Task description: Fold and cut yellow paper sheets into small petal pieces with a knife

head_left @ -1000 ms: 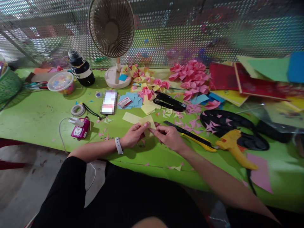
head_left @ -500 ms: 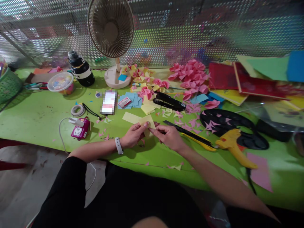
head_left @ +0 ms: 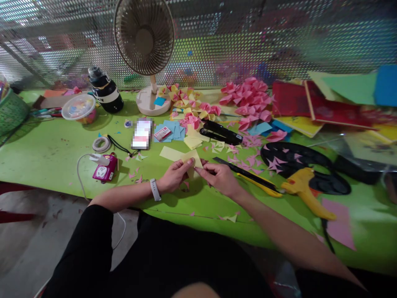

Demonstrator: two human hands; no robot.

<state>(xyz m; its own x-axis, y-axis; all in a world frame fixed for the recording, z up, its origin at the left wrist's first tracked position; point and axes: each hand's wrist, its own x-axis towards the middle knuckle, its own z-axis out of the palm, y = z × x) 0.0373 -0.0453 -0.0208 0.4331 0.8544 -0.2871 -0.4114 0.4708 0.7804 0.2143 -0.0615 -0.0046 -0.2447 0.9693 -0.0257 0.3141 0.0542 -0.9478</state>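
Low over the table, a pale yellow piece of paper (head_left: pixel 192 159) is pinched between my two hands. My left hand (head_left: pixel 177 174) is closed on its left side, thumb on top. My right hand (head_left: pixel 221 178) grips the right edge, thumb and forefinger together, the other fingers curled underneath. Just behind the left hand lies another pale yellow paper strip (head_left: pixel 171 153). A yellow-and-black box cutter (head_left: pixel 254 178) rests to the right of my right hand. Beyond the hands are a black stapler (head_left: pixel 221 132) and small yellow paper scraps (head_left: pixel 218 145).
Folded pink paper flowers (head_left: pixel 248 97) are heaped at the back, near a fan (head_left: pixel 153 108). To the right are a yellow glue gun (head_left: pixel 305 194) and a black palette (head_left: pixel 335 182). A phone (head_left: pixel 142 134), tape roll (head_left: pixel 101 144), magenta power adapter (head_left: pixel 105 169) and black bottle (head_left: pixel 108 97) stand left.
Almost nothing differs. Both hands keep hold of the yellow paper, with only a very slight shift of the fingers and paper.
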